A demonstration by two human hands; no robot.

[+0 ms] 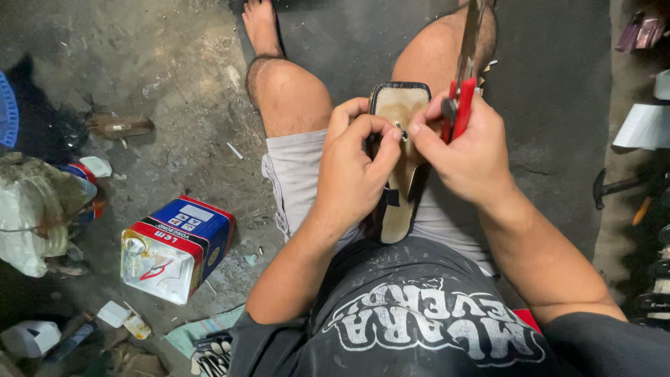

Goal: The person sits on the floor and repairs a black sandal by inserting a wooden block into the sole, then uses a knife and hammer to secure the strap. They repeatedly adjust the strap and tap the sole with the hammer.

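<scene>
A tan sandal with a black rim (pixel 395 112) lies lengthwise in my lap, between my bare knees. My left hand (pixel 352 164) grips its side, thumb and forefinger pinching a small metal piece (pixel 401 130) on the insole. My right hand (pixel 466 150) meets it from the other side, its fingertips on the same piece, while its palm holds red-handled pliers (pixel 462 98) that point up and away. The middle of the sandal is hidden under my hands.
On the concrete floor to my left stands a rectangular blue, red and white tin can (pixel 176 248). Plastic bags and scraps (pixel 35 216) lie at the far left. A hammer (pixel 614 187) and other tools lie along the right edge.
</scene>
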